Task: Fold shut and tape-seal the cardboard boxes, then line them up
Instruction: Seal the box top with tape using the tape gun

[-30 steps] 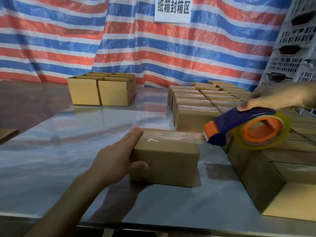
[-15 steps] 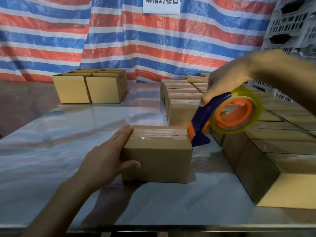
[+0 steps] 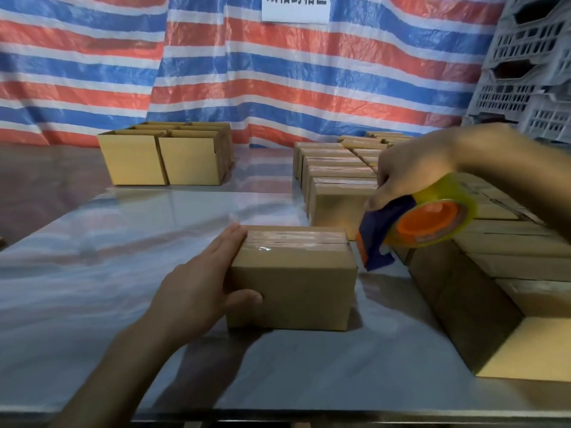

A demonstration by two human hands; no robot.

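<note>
Beside the box (image 3: 293, 285), a tape dispenser (image 3: 380, 233).

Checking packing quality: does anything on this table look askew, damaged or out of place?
Nothing stands out: the box the left hand grips sits flat, its seam taped; the sealed boxes stand in tidy rows.

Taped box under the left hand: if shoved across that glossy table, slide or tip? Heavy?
Probably slides: the taped box is low and wide, flat on the glossy table. Likely light; the left hand alone holds it while the right hand grips the tape dispenser. Walls look stiff, with square edges and no bowing.
</note>
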